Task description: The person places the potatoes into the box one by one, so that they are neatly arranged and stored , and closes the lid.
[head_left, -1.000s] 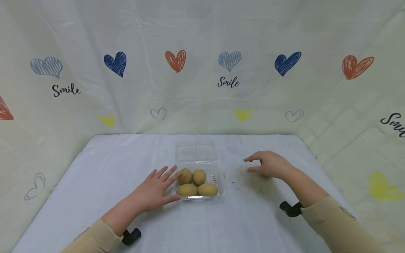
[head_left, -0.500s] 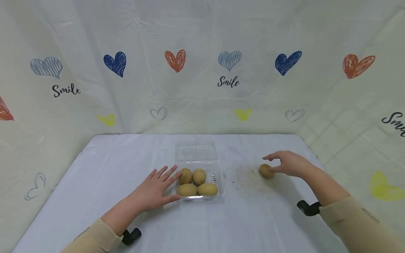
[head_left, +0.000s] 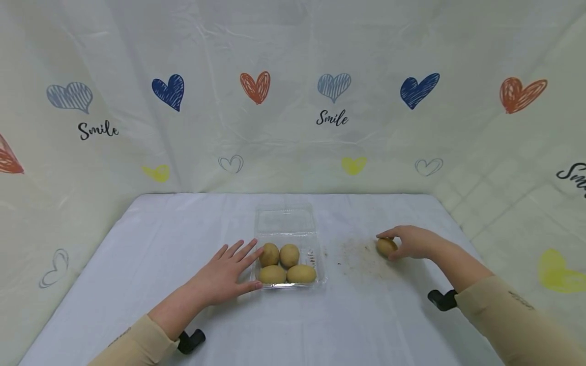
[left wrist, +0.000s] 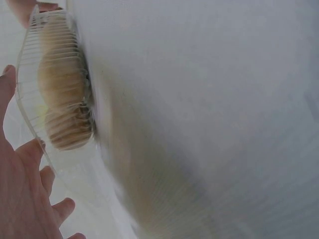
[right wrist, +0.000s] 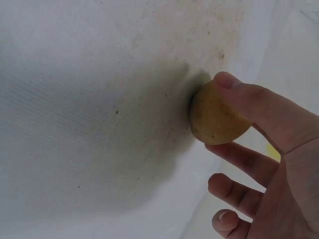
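Note:
On the right part of the table, my right hand (head_left: 414, 242) pinches a potato (right wrist: 219, 115) between thumb and fingers; it sits at the cloth's surface. A clear plastic clamshell box (head_left: 316, 241) stands mid-table with its lid tipped back. Inside it lie several potatoes (head_left: 301, 274), filling the left and front of the box. My left hand (head_left: 220, 279) has its fingers spread, thumb and fingertips touching the box's left side. The left wrist view shows the ribbed box wall (left wrist: 30, 99) beside that hand.
Brown dirt crumbs (head_left: 361, 256) are scattered on the white tablecloth (head_left: 348, 325) between the box and my right hand. A pale curtain (head_left: 293, 137) printed with hearts hangs behind the table and along its sides.
My right hand has moved right from above the dirt patch and its fingers have closed round the potato. The left hand and the box have stayed in place.

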The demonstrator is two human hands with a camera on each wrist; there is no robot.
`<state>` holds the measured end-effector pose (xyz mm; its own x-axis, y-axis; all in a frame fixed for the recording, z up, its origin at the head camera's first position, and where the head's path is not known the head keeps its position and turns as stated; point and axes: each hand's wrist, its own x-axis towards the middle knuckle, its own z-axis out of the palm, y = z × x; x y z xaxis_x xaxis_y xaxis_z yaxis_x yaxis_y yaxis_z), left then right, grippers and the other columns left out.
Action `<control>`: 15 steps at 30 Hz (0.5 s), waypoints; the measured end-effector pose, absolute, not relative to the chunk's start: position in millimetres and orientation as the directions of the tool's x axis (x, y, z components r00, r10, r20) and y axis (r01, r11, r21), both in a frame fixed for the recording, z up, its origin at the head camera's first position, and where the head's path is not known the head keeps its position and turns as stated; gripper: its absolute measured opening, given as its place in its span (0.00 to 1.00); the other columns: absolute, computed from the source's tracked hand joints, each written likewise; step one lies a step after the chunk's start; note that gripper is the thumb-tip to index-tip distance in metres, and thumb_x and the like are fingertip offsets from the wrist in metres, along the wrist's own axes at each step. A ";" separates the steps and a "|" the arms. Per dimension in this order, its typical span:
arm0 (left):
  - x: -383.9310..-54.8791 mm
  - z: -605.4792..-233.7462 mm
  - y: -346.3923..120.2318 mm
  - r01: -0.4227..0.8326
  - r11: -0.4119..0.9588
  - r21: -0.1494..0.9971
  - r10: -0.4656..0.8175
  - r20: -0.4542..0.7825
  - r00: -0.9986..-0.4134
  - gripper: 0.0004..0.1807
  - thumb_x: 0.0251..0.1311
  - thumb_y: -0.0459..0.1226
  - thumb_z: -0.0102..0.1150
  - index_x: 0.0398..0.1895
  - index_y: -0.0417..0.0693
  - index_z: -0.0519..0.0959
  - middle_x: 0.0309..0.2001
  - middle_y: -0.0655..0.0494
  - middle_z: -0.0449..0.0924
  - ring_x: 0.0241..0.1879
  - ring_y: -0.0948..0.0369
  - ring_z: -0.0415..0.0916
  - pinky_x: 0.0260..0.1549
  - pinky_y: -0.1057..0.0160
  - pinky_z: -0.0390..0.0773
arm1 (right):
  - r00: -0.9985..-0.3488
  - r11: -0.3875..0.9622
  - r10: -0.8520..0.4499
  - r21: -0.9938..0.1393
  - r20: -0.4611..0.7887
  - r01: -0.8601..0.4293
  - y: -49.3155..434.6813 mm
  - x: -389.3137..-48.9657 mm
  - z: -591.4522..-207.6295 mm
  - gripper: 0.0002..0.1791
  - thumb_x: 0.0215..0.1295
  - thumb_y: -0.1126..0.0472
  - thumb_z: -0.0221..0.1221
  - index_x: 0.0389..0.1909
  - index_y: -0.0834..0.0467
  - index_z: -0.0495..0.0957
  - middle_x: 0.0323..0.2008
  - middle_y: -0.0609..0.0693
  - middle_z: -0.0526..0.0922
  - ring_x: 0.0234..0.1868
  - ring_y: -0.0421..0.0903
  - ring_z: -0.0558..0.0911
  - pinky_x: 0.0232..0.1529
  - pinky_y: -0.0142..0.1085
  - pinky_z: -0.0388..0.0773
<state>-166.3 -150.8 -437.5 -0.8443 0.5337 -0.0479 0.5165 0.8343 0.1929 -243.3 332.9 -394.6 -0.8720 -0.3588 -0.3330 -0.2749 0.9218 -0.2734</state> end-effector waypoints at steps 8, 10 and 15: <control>-165.6 -437.7 -150.8 0.517 0.835 0.190 0.534 -0.051 -0.844 0.47 0.62 0.73 0.38 0.80 0.65 0.50 0.80 0.58 0.42 0.77 0.47 0.43 0.72 0.39 0.45 | -0.877 0.920 -0.371 -0.247 -0.304 -0.303 331.7 -246.1 -397.1 0.32 0.54 0.53 0.73 0.61 0.52 0.79 0.56 0.56 0.81 0.59 0.63 0.75 0.54 0.58 0.74; -166.0 -438.6 -151.1 0.516 0.835 0.189 0.533 -0.051 -0.844 0.47 0.62 0.74 0.38 0.80 0.65 0.49 0.80 0.59 0.42 0.77 0.47 0.43 0.72 0.39 0.45 | -0.878 0.916 -0.378 -0.257 -0.295 -0.308 333.9 -247.1 -398.5 0.31 0.54 0.52 0.73 0.60 0.53 0.79 0.53 0.56 0.81 0.58 0.61 0.76 0.52 0.56 0.75; -167.0 -439.7 -151.3 0.511 0.838 0.189 0.528 -0.053 -0.847 0.46 0.62 0.72 0.41 0.80 0.65 0.49 0.80 0.59 0.42 0.77 0.48 0.43 0.72 0.39 0.45 | -0.884 0.908 -0.375 -0.302 -0.280 -0.290 335.6 -247.8 -401.8 0.30 0.56 0.52 0.71 0.61 0.53 0.79 0.52 0.56 0.81 0.54 0.58 0.77 0.46 0.50 0.77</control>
<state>-167.0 -151.3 -439.7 -0.8474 0.5284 -0.0529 0.5110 0.8385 0.1893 -247.8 335.6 -401.8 -0.8836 -0.3751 -0.2802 -0.2896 0.9081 -0.3024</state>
